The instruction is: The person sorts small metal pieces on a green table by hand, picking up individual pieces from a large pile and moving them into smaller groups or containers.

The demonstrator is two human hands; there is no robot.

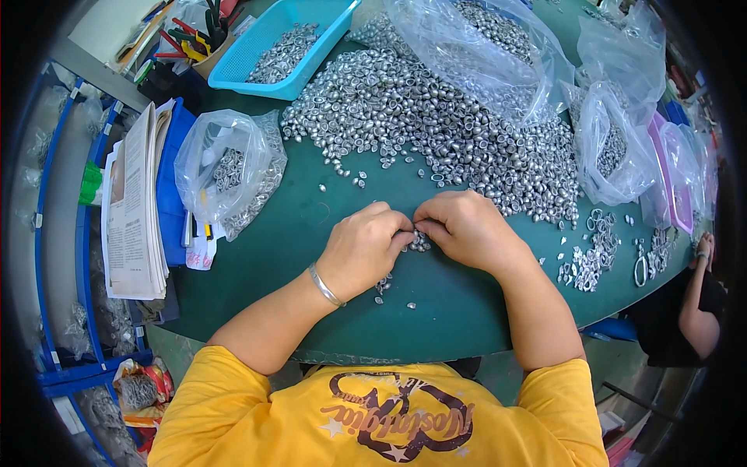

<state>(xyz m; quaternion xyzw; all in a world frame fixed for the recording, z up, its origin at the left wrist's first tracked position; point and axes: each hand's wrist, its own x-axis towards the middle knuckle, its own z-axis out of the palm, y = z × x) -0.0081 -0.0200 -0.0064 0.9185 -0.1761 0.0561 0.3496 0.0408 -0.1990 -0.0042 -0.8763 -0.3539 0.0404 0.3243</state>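
My left hand [359, 243] and my right hand [468, 228] meet over the green table, thumbs and fingers pinched together with the tips almost touching. Whatever sits between the fingertips is too small and too covered to make out. Just below the tips lies a little cluster of silver metal pieces [420, 243]. A few more small metal bits [382, 286] lie beside my left hand, partly covered by it. Beyond both hands spreads a large heap of small, rounded silver metal pieces [436, 117], some of them showing hollow, ring-like openings.
On the left are an open plastic bag of metal pieces [261, 180], papers [134, 210] and a blue bin [169, 187]. A turquoise basket [289, 89] stands far left. Clear bags [615, 156], a purple tray [675, 175] and loose metal parts [595, 253] lie right, near another person's arm [696, 300].
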